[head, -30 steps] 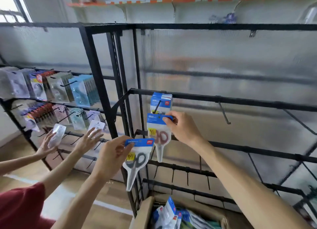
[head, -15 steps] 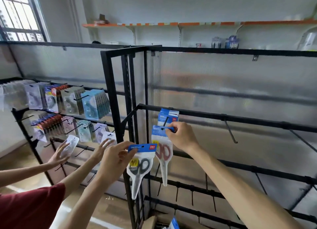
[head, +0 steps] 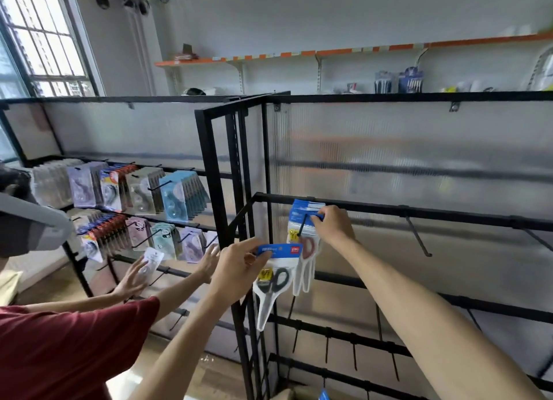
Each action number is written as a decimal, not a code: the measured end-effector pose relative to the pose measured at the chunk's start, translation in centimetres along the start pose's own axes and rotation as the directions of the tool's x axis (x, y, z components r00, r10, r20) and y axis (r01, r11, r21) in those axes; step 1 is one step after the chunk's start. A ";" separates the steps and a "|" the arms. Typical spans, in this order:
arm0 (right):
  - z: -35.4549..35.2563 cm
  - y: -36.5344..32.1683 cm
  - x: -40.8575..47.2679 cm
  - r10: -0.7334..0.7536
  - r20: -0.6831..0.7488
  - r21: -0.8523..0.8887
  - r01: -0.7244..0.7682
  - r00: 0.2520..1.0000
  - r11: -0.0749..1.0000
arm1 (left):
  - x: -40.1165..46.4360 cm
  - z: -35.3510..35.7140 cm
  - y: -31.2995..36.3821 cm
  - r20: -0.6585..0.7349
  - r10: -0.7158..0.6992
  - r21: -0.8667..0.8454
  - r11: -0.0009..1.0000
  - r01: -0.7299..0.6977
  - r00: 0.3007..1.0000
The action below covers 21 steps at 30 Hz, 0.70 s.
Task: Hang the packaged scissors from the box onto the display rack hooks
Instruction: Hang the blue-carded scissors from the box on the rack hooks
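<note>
- The red-handled scissors pack [head: 305, 247] hangs blades-down at the hook [head: 301, 226] on the display rack [head: 389, 209]; my right hand [head: 332, 226] pinches its blue header card, which sits on the hook's prong.
- The black-handled scissors pack [head: 273, 283] hangs just below and left, long axis vertical; my left hand [head: 239, 268] grips its header, fingers curled round it.
- That same hook lies up and right of my left hand; the next bare hook [head: 419, 238] is farther right, nearer my right.
- A red-sleeved person [head: 68, 348] stocks the neighbouring rack.
</note>
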State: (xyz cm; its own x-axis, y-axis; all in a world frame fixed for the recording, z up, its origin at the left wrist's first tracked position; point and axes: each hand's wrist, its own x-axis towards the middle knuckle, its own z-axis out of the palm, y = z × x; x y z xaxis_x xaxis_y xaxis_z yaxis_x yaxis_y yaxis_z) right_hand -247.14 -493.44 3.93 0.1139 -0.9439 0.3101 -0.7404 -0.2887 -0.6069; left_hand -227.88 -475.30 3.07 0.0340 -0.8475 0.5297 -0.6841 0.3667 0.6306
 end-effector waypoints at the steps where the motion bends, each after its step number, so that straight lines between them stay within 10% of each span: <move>1: -0.2 0.3 -0.1 -0.001 -0.017 -0.022 0.000 1.000 1.000 | 0.2 0.0 0.0 0.009 0.000 0.005 1.000 0.000 1.000; 5: -0.1 2.4 -3.3 -0.009 0.085 -0.130 0.021 0.996 0.991 | 0.6 -0.1 0.0 0.019 0.016 0.023 1.000 -0.016 1.000; 11: -2.4 0.3 -10.1 -0.453 0.200 0.162 0.427 0.869 0.890 | 1.3 0.2 -0.4 0.039 0.003 0.033 0.999 -0.004 0.999; 21: -4.5 -1.1 -10.8 -0.420 0.141 0.349 0.352 0.897 0.869 | 2.3 1.0 0.5 0.069 0.051 -0.029 0.998 -0.049 0.996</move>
State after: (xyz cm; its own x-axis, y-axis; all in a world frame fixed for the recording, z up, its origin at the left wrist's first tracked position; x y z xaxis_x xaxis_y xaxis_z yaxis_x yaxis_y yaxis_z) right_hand -250.49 -482.22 4.53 0.5064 -0.7476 0.4298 -0.3719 -0.6390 -0.6734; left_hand -228.91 -477.43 4.03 -0.0517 -0.8521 0.5209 -0.6638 0.4190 0.6195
